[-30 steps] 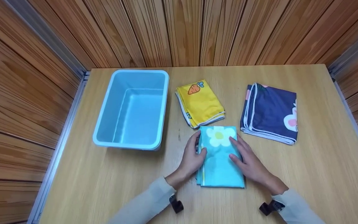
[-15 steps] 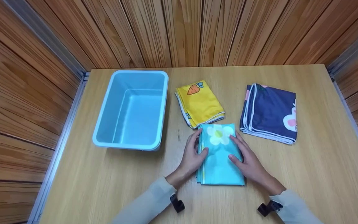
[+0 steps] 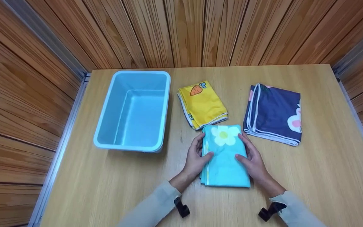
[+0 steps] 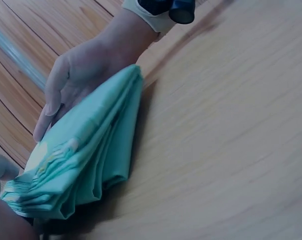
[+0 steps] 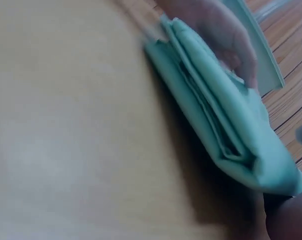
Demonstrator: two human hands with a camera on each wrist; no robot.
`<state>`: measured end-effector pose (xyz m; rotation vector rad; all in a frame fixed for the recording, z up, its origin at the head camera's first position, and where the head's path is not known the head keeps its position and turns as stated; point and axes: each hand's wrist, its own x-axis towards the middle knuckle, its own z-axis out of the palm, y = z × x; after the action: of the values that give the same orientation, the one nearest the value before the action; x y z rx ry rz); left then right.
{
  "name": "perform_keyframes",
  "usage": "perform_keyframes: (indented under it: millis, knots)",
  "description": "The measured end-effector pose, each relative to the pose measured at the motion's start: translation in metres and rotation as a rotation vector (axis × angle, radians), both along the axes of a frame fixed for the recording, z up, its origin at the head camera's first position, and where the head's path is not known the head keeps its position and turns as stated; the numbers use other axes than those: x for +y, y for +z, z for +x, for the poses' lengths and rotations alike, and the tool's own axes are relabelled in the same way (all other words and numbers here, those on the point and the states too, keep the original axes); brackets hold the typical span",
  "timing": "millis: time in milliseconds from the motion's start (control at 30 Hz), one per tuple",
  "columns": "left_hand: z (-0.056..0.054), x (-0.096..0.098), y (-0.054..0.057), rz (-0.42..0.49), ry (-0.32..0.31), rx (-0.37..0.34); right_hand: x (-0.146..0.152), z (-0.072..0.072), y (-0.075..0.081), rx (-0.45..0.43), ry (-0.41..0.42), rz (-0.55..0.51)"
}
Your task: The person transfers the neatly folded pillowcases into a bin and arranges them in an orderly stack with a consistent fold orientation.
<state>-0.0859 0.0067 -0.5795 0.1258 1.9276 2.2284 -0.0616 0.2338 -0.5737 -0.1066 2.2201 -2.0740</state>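
Note:
A folded turquoise cloth [image 3: 227, 165] with a white flower near its far end is held between both hands at the front middle of the table. My left hand [image 3: 194, 160] grips its left edge, thumb on top and fingers around the side. At the right edge my right hand [image 3: 255, 162] holds it the same way; the fingers below are partly hidden. In the left wrist view the cloth [image 4: 86, 135] shows several stacked layers, fanned a little. A dark shadow lies under the cloth [image 5: 231, 115] in the right wrist view.
A light blue plastic tub [image 3: 164, 126] with nothing in it stands at the left. Just beyond the turquoise cloth lies a folded yellow cloth [image 3: 205, 105] with carrots. To the right is a folded navy cloth [image 3: 276, 115]. Wood-panelled walls [image 3: 187, 31] border the table [image 3: 131, 186].
The turquoise cloth has shifted slightly away from me. My right hand has moved from lying over the cloth's top to gripping its right edge; the left hand keeps its hold.

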Motion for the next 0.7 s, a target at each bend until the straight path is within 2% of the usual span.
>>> perform_keyframes:
  millis: [133,300,500,700]
  knots:
    - [0.0017,0.0021,-0.0048,0.013,-0.014,0.023,-0.0003,-0.0006,0.0018,-0.084,-0.008,-0.037]
    - [0.0033,0.0049,-0.0069,-0.002,0.004,0.022,-0.0008,-0.0018,0.0028,-0.164,-0.007,-0.088]
    - [0.004,0.007,-0.005,-0.016,0.028,0.029,-0.0017,-0.0024,0.0036,-0.196,-0.009,-0.103]
    - [0.0026,0.0069,-0.0028,-0.014,0.036,0.024,-0.0047,-0.0014,0.0061,-0.174,0.003,-0.031]
